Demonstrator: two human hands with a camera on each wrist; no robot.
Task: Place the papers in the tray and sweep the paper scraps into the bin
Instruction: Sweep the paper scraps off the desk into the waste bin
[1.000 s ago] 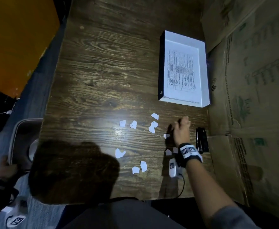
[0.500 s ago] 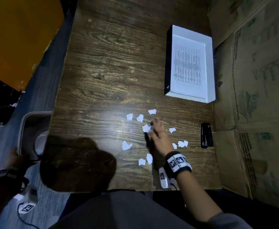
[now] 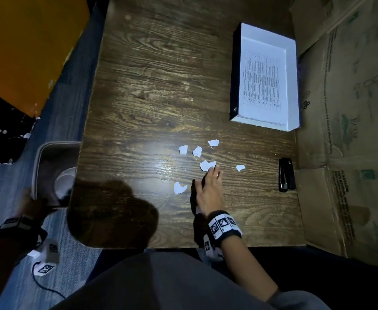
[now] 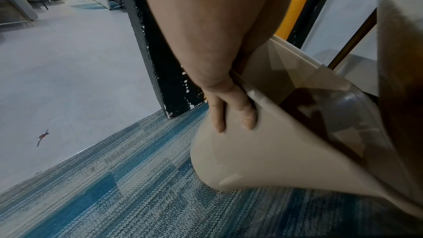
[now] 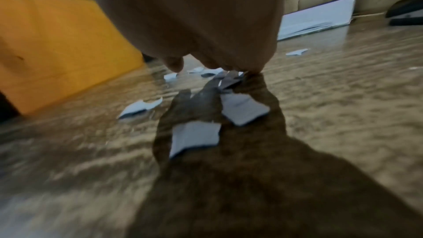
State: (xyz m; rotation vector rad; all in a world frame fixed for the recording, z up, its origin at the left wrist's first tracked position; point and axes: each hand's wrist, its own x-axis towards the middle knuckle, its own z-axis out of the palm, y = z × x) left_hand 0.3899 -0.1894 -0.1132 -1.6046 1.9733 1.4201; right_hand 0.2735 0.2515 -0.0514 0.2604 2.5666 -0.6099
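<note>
On the dark wood-grain table, right hand palm down, fingers stretched forward and relaxed, grasping nothing, fingertips touching torn white paper scraps; forearm angled in from the near edge. More scraps scattered ahead, to the left and to the right, two under the palm in the right wrist view. Beside the table's left edge, left hand gripping the rim of the beige plastic bin, fingers straight down its outer wall, bin tilted above blue carpet. Farther right, printed white papers lying inside the shallow white tray. Near the right edge, black stapler.
</note>
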